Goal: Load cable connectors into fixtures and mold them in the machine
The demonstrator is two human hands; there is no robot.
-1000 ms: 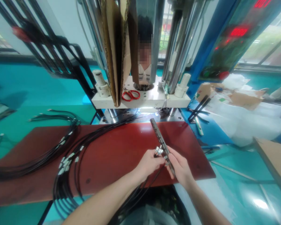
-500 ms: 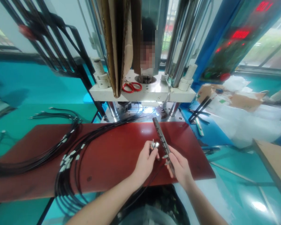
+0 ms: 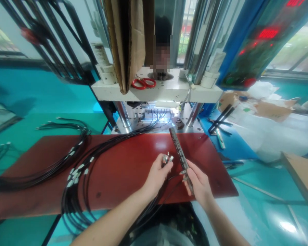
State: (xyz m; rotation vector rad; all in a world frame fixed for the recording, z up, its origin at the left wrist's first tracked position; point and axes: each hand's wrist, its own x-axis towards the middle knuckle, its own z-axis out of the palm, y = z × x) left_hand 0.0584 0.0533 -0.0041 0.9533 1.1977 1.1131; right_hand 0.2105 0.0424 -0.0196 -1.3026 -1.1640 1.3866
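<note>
My left hand [image 3: 157, 176] is closed around a bunch of metal cable connectors [image 3: 167, 158], whose tips stick up above my fingers. Their black cables [image 3: 154, 208] trail down toward me. My right hand [image 3: 198, 182] grips the near end of a long dark fixture bar [image 3: 179, 151] that points away over the red mat [image 3: 118, 171]. A small metal piece sits on the bar just above my right fingers. The connectors are a short gap left of the bar.
Bundles of black cables [image 3: 74, 167] lie across the mat's left side. Behind it stands a press machine [image 3: 156, 90] with red scissors [image 3: 143, 83] and cardboard on its white plate. Another person sits beyond it. Plastic bags and cardboard lie at the right.
My left hand has drawn the connectors away from the bar to the left and slightly up. The view has tilted, showing more of the lit space under the machine's plate.
</note>
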